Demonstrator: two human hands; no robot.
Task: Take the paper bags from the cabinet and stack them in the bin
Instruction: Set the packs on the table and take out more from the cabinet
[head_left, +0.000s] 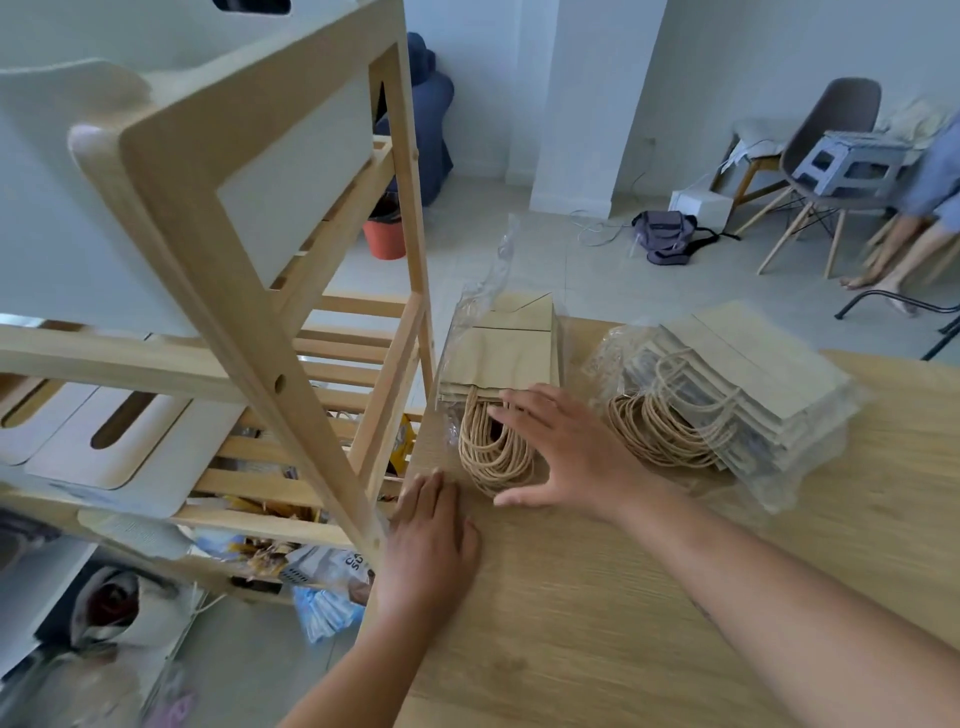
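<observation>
Our left hand (431, 540) lies flat on the table (623, 623). At one o'clock our right hand (566, 457) spreads wide fingers over paper bags (509, 353).

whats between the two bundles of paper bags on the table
In the head view, the right hand sits between the left bundle and the right bundle, fingers spread over the left one's rope handles; beyond it, only bare table.

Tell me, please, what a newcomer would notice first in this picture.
Two plastic-wrapped packs of paper bags lie side by side on the wooden table. The right hand spreads over the cord handles of the left pack; the left hand lies flat at the table edge. A wooden shelf with white bins stands left.
</observation>
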